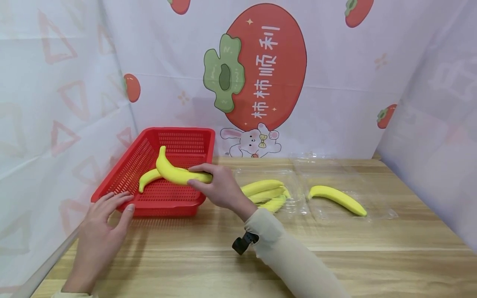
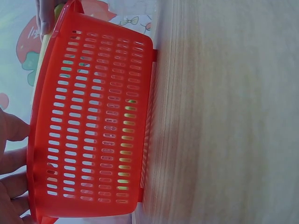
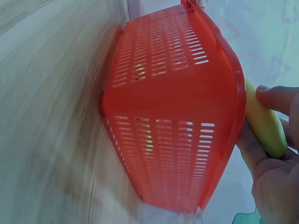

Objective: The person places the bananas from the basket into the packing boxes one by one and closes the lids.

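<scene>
My right hand [image 1: 220, 186] grips one end of a yellow banana [image 1: 173, 174] above the red basket [image 1: 160, 205], near its right rim. The stem end of that banana points up and away. Beneath it, partly hidden, a second banana [image 1: 147, 179] lies on the basket floor; its yellow shows through the slots in the left wrist view. The right wrist view has the held banana [image 3: 266, 123] between thumb and fingers, just past the rim. With fingers spread, my left hand [image 1: 102, 231] rests at the basket's near left corner.
Right of the basket sits a clear plastic container [image 1: 303, 203]. Several bananas [image 1: 264, 191] are grouped in its left part, and a single banana [image 1: 339, 199] lies in the right part. Printed cloth walls [image 1: 335, 82] border the wooden table [image 1: 193, 256] at the back and sides.
</scene>
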The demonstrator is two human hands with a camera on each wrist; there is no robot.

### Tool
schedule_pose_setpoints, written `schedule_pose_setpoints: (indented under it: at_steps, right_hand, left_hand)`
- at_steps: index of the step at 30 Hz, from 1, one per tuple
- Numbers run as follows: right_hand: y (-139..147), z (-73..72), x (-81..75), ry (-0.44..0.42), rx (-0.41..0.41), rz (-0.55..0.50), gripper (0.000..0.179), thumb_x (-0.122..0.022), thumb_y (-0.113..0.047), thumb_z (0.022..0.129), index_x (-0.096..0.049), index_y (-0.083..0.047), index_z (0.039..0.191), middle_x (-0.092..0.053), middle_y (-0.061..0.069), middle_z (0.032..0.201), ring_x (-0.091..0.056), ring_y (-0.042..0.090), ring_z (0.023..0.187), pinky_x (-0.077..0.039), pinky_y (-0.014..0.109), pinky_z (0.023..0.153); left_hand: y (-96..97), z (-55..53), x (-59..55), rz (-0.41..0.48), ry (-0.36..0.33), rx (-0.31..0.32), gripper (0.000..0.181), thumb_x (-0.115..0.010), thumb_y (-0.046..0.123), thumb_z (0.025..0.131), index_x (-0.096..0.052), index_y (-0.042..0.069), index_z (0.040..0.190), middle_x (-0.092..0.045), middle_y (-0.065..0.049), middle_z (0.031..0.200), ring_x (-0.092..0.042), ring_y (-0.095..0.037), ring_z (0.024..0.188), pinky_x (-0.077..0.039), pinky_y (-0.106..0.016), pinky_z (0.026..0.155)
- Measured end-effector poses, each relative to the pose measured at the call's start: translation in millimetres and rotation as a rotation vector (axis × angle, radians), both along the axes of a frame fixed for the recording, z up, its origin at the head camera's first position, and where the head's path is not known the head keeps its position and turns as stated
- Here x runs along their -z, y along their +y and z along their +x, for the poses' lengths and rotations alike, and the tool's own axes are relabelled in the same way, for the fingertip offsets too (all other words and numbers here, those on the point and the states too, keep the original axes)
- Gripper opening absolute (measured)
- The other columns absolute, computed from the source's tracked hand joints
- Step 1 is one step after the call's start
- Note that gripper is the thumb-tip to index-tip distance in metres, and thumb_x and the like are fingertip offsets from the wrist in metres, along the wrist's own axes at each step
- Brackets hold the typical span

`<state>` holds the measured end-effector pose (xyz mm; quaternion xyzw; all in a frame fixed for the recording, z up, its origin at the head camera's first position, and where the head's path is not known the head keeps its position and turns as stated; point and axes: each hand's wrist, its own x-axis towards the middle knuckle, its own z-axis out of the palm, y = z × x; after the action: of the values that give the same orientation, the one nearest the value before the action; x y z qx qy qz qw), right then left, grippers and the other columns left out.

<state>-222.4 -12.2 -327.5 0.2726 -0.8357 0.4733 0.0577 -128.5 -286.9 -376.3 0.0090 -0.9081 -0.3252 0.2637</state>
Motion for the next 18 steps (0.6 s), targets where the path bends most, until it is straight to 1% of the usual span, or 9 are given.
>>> schedule_pose_setpoints:
  at_steps: [8, 12, 18]
  right_hand:
    - [17, 0.8, 1.3, 0.044, 0.015, 0.008, 0.033, -0.079, -0.026, 0.097, -0.077, -0.016, 0.128, -0.076, 0.001, 0.11, -0.062, 0.015, 0.085, -0.051, 0.018, 0.067]
    - [25, 1.0, 0.3, 0.074, 0.022, 0.02, 0.034, -0.079, -0.027, 0.097, -0.077, -0.016, 0.128, -0.077, 0.001, 0.112, -0.063, 0.015, 0.086, -0.053, 0.019, 0.069]
    - [44, 0.5, 0.1, 0.059, 0.074, 0.022, 0.033, -0.081, -0.029, 0.096, -0.078, -0.018, 0.128, -0.078, -0.001, 0.115, -0.064, 0.016, 0.085, -0.054, 0.022, 0.068]
  left_hand:
    - [0.1, -0.5, -0.3, -0.005, -0.005, -0.003, 0.041, -0.065, 0.028, 0.105, -0.067, 0.007, 0.141, -0.062, -0.022, 0.148, -0.041, -0.046, 0.149, -0.03, -0.078, 0.12]
    - [0.3, 1.1, -1.8, -0.005, -0.009, -0.006, 0.041, -0.065, 0.028, 0.105, -0.068, 0.007, 0.14, -0.062, -0.021, 0.149, -0.041, -0.046, 0.149, -0.031, -0.078, 0.119]
    - [1.3, 1.2, -1.4, -0.002, -0.007, 0.002, 0.04, -0.067, 0.027, 0.105, -0.068, 0.007, 0.14, -0.063, -0.021, 0.148, -0.042, -0.045, 0.148, -0.033, -0.078, 0.117]
